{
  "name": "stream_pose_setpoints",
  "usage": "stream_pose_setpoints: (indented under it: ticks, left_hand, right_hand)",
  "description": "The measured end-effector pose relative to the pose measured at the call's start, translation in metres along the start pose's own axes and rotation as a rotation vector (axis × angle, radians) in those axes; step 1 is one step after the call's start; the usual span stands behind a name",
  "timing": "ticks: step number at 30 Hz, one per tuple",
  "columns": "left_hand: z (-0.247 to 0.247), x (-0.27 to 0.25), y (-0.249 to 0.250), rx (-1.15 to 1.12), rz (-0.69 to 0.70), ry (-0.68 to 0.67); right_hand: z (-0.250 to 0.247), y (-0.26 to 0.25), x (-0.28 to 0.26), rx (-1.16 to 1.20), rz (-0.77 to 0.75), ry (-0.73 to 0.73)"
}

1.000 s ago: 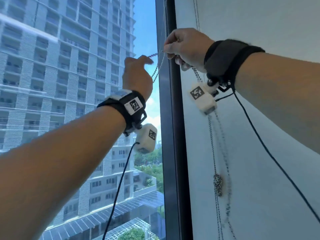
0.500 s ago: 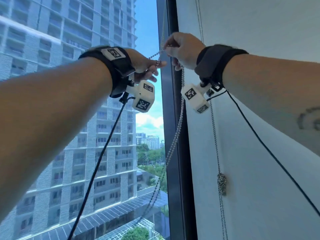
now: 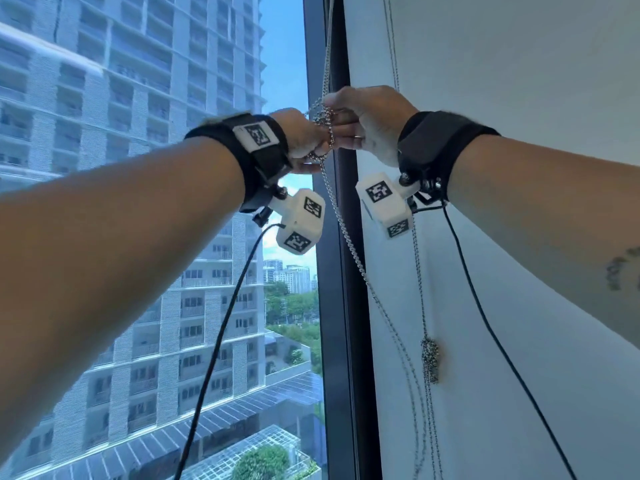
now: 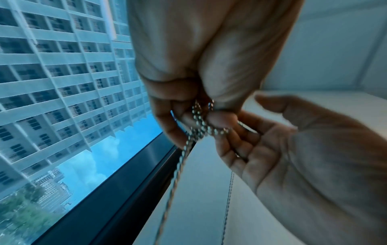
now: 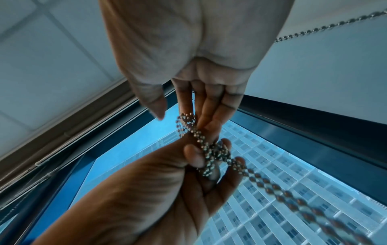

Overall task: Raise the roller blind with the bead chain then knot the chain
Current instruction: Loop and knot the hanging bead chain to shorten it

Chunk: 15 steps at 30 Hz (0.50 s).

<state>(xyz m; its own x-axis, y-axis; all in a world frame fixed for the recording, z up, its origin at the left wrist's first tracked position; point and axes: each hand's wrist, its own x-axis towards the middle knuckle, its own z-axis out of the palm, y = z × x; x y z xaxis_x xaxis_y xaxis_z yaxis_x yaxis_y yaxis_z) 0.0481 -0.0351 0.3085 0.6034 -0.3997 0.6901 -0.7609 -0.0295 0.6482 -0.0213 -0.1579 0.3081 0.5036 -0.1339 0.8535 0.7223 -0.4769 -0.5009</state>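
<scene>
The metal bead chain [image 3: 347, 233] hangs along the dark window frame [image 3: 341, 323] and is bunched into loops [image 3: 323, 118] between my two raised hands. My left hand [image 3: 317, 147] pinches the chain with thumb and fingers [image 4: 199, 119], seen from the other side in the right wrist view [image 5: 209, 159]. My right hand [image 3: 333, 123] meets it from the right, and a loop of chain is wound round its fingers [image 5: 188, 126]. Its thumb stands apart from them. The chain's tail [image 5: 272, 182] swings free below. The roller blind itself is out of view.
A second bead chain with a finished knot [image 3: 430, 358] hangs against the white surface [image 3: 519, 64] on the right. Window glass with tower blocks behind it fills the left. Black cables [image 3: 221, 323] trail down from both wrist cameras.
My left hand has come up and right to meet the right hand. The stretched chain has gathered into loops between the fingers, and its tail has swung from window to wall side.
</scene>
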Motion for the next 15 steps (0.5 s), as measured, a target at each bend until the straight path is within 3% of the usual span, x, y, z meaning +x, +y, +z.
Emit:
stream_pose_setpoints:
  ticks: [3,7,11,15]
  left_hand:
    - [0.014,-0.004,-0.014,0.115,0.168,0.156]
    - [0.012,-0.026,-0.020,0.013,0.308,0.283]
    - [0.010,-0.045,-0.034,-0.230,0.358,0.199]
    - [0.010,-0.061,-0.055,-0.259,0.366,0.138]
  right_hand:
    - [0.008,0.011,-0.006,-0.196,-0.051,0.057]
    - [0.029,-0.002,-0.012,-0.015,-0.058,0.142]
    - [0.029,-0.009,-0.016,-0.032,-0.069,0.195]
    - [0.025,0.008,-0.023,-0.034,-0.059,0.114]
